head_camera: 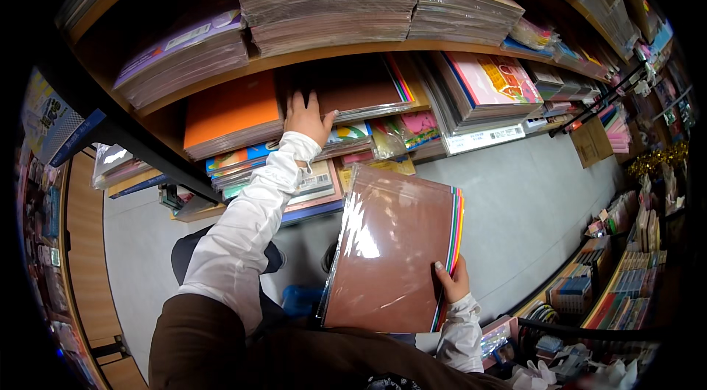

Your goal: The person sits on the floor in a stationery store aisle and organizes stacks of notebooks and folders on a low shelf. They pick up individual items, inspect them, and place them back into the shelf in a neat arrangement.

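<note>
My left hand (307,120) reaches onto a lower shelf, its fingers spread at the left edge of a stack of brown sheet packs (356,83) in clear plastic. Whether it grips anything there, I cannot tell. Just left of it lies a stack of orange sheet packs (232,108). In front of my body, my right hand (455,278) holds a clear-wrapped pack of brown sheets (395,252) by its right edge, thumb on top, fingers hidden beneath. Bright coloured strips show along that edge of the pack, and light glares off its plastic.
Thick stacks of wrapped paper (331,9) fill the shelf above. Right of the brown stack are packs with a pink illustrated cover (497,80). Beneath sit colourful packs (243,158) and a pink-edged pack. Book racks (580,279) curve along the lower right; a black metal post (160,152) slants at left.
</note>
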Demonstrator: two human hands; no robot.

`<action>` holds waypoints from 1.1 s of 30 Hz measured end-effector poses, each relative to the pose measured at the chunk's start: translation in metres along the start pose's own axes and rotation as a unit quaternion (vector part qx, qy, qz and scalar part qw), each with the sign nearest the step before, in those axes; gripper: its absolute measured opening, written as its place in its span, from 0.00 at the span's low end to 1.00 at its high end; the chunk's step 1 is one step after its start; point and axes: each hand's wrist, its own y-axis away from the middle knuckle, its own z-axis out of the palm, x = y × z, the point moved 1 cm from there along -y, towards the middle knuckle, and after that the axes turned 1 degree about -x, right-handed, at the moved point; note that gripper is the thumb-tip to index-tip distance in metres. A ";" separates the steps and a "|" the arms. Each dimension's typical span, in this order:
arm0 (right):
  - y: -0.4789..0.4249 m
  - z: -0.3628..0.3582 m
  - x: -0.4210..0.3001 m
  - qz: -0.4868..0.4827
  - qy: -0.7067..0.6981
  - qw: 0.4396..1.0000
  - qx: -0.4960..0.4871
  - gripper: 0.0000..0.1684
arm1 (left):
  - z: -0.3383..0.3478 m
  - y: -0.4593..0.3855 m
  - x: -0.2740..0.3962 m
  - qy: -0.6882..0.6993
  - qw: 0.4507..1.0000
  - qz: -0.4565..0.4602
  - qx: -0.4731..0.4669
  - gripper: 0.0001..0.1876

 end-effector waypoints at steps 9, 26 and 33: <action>0.001 0.004 -0.008 0.005 -0.021 1.000 -0.002 0.25 | 0.006 0.001 -0.005 0.027 0.998 -0.047 -0.040 0.33; 0.006 -0.016 -0.011 0.097 -0.266 0.952 -0.120 0.35 | -0.049 0.138 0.008 0.102 0.979 0.112 -0.133 0.33; 0.002 -0.015 -0.009 0.095 -0.210 0.964 -0.129 0.31 | -0.067 0.224 -0.012 0.445 0.810 -0.028 -0.381 0.20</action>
